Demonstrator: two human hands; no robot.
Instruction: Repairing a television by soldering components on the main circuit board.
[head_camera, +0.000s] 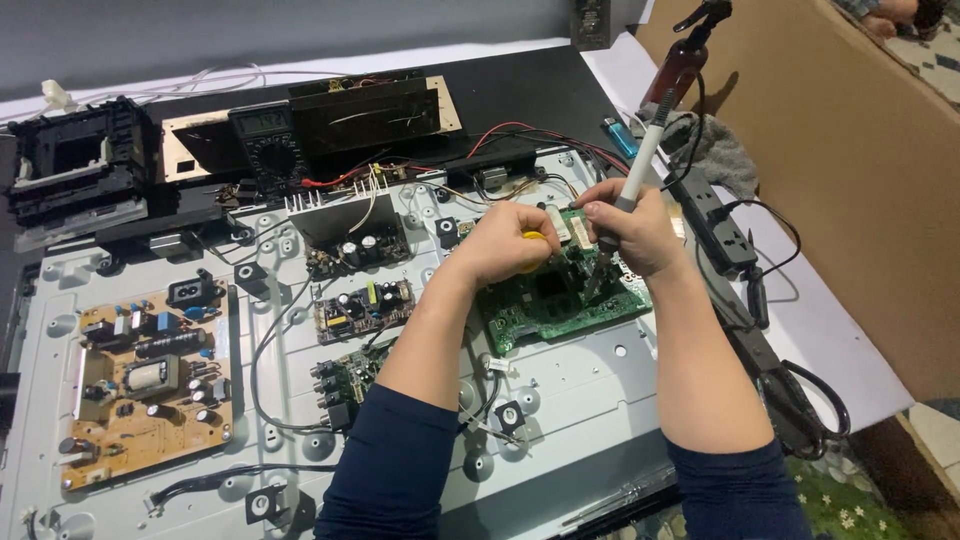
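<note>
Soldering under way on green board (560, 295), finish not visible.

Right hand (632, 232) grips the iron (640, 160) like a pen, tip down on the board's upper edge, below its fingers. Left hand (505, 243) is closed round a yellow tool (535, 238) just beside it. Board lies on the metal chassis (590, 390); brown board (150, 380) sits well apart.

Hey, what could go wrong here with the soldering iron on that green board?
The soldering iron in the right hand works close to the left hand, which holds something yellow, so a burn seems possible. Its tip meets the crowded green board; a slip might bridge parts. Its cord could snag.
</note>
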